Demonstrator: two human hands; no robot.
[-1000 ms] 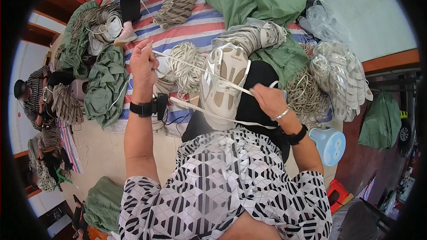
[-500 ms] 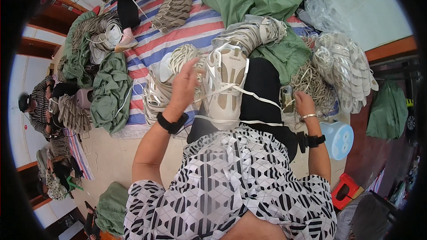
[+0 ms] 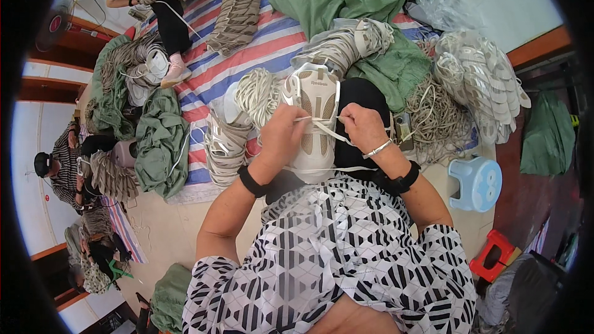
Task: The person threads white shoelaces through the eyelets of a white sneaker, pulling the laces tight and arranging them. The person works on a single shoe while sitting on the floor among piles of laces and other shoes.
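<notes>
A white and beige shoe upper (image 3: 314, 154) lies across my lap, its toe toward me. A flat cream shoelace (image 3: 323, 126) crosses its middle. My left hand (image 3: 286, 135) is closed in a pinch on the lace at the left side of the upper. At the right side, my right hand (image 3: 364, 127) pinches the lace too, so it stretches between both hands just above the upper. A loose length of lace hangs in a loop over my right thigh, near the toe.
Left of my lap are a bundle of cream laces (image 3: 255, 94) and stacked uppers (image 3: 226, 151). More uppers (image 3: 479, 83) and tangled laces (image 3: 436, 114) lie at right, near a blue stool (image 3: 475, 184) and a red stool (image 3: 495, 255). Other people sit at far left.
Both hands have come inward from either side of the shoe upper to its middle. They have taken hold of the shoelace, which were apart from the open left hand before.
</notes>
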